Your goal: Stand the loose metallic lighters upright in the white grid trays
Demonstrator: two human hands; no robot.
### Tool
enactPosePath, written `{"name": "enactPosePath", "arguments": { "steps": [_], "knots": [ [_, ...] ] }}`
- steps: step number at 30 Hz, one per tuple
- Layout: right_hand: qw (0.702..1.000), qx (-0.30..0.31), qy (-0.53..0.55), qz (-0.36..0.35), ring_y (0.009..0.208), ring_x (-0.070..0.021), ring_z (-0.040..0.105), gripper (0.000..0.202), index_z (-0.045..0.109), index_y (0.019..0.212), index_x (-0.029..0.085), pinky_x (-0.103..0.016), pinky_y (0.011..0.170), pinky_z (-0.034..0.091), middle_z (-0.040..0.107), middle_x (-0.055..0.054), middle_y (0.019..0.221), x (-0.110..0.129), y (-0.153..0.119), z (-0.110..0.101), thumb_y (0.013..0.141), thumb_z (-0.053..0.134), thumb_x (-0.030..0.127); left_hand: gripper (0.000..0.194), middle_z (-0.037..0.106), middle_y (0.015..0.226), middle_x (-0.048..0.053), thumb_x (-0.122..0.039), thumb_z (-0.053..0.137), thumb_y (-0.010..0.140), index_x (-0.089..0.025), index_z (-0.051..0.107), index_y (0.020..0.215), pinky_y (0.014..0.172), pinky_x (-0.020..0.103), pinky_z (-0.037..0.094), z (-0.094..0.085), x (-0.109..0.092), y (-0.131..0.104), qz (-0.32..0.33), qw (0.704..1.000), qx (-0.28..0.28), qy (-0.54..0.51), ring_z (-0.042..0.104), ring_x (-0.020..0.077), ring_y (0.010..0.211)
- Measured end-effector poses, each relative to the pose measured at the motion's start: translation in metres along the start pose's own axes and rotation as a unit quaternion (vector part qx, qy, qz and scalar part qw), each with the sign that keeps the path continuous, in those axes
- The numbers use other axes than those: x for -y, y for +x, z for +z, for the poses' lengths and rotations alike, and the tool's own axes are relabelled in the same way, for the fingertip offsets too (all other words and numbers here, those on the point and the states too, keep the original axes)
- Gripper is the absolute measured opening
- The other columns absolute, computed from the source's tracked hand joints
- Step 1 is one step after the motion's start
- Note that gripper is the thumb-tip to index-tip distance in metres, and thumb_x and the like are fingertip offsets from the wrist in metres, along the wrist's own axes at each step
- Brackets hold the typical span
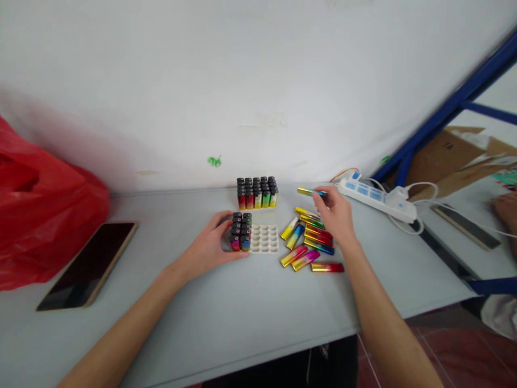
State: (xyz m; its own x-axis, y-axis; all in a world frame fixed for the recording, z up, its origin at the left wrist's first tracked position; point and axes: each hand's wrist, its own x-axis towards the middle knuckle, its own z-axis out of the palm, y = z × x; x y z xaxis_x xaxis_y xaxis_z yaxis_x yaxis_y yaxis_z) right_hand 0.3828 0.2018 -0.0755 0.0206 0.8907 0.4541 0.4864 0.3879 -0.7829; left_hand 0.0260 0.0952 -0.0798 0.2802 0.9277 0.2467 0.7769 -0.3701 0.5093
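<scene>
Closer in, the left hand (pixel 210 243) wraps round the standing lighters (pixel 245 243) in the white tray (pixel 265 240), nearer its bare sockets than the other hand. Farther out, the right hand (pixel 337 213) pinches a lighter (pixel 308 191) by its dark end, beyond and right of those sockets, long axis running sideways; its free left end is shiny gold, shading to greenish blue towards the fingers.

Right hand (pixel 334 209) holds lighter (pixel 307 191); left hand (pixel 213 240) cups upright lighters (pixel 241 231) in white tray (pixel 265 251).
</scene>
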Motion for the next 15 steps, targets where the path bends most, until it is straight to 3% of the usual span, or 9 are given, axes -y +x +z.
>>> {"name": "enactPosePath", "arguments": {
  "steps": [5,9,13,15],
  "knots": [
    [0.971,0.007,0.214,0.11,0.071,-0.0174,0.06,0.048,0.07,0.097,0.022,-0.031,0.069,0.053,0.063,0.001,0.079,0.026,-0.009,0.025,0.09,0.076,0.07,0.072,0.059,0.159,0.02,-0.059,0.092,0.079,-0.02,0.068,0.133,0.129,0.059,0.051,-0.001,-0.002,-0.003,-0.011,1.0,0.009,0.001,0.063,0.0425,0.146],
    [0.924,0.095,0.329,0.17,0.067,-0.0176,0.06,0.056,0.059,0.095,0.026,-0.03,0.06,0.052,0.062,0.001,0.081,0.044,-0.017,0.035,0.086,0.074,0.08,0.073,0.057,0.159,0.021,-0.06,0.089,0.082,-0.015,0.066,0.135,0.129,0.06,0.049,0.001,-0.002,-0.004,-0.004,1.0,0.006,0.001,0.061,0.0423,0.147],
    [0.897,0.185,0.357,0.184,0.053,-0.0136,0.047,0.059,0.053,0.104,0.029,-0.029,0.052,0.045,0.055,0.007,0.075,0.055,-0.025,0.038,0.087,0.07,0.082,0.071,0.057,0.158,0.022,-0.06,0.089,0.083,-0.017,0.066,0.135,0.13,0.06,0.048,0.0,-0.003,-0.003,-0.006,1.0,0.012,-0.007,0.06,0.042,0.148],
    [0.918,0.195,0.305,0.163,0.049,-0.0126,0.035,0.057,0.052,0.104,0.029,-0.026,0.047,0.036,0.043,0.01,0.067,0.055,-0.028,0.04,0.093,0.061,0.084,0.071,0.057,0.159,0.021,-0.062,0.089,0.081,-0.019,0.067,0.134,0.13,0.06,0.048,-0.001,-0.003,-0.003,-0.009,1.0,0.015,-0.012,0.06,0.0424,0.147]
  ]
}}
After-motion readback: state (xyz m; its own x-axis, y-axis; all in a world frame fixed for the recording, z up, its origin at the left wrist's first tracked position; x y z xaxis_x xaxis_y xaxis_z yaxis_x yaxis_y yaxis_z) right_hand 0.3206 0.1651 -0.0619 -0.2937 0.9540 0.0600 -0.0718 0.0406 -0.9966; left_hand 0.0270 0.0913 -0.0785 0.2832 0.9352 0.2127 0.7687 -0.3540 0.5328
